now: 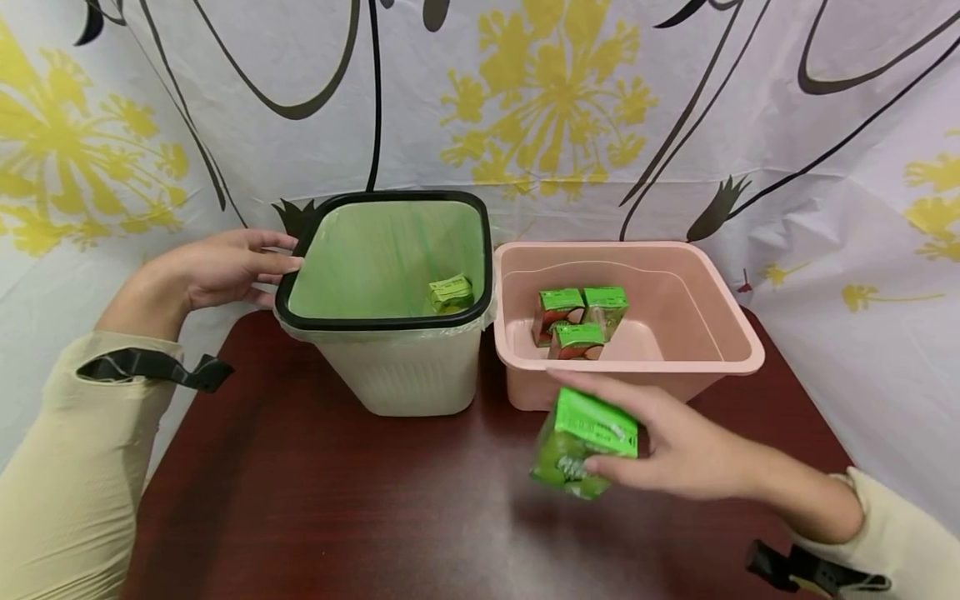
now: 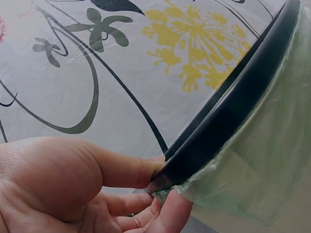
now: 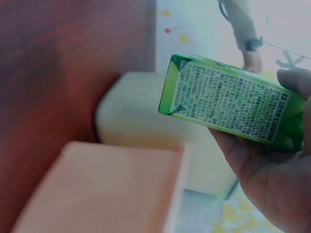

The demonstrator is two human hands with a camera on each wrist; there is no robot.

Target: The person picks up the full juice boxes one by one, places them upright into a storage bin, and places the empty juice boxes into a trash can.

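My right hand (image 1: 675,442) grips a green juice box (image 1: 587,442) between thumb and fingers, tilted over the table in front of the pink basin (image 1: 630,367). Printed small text covers the side of the juice box (image 3: 228,99) that faces the right wrist camera. With thumb and fingers at the left of its black rim, my left hand (image 1: 225,268) holds the lined trash bin (image 1: 420,371). The left wrist view shows the thumb on the rim (image 2: 214,128) and fingertips at the liner below. Inside the bin lies a yellow-green carton (image 1: 451,293).
In the basin stand several green-topped cartons (image 1: 578,336), gathered at its left side. Bin and basin are side by side at the back of the dark red-brown table (image 1: 337,500). A white cloth (image 1: 420,142) with yellow flowers hangs right behind them.
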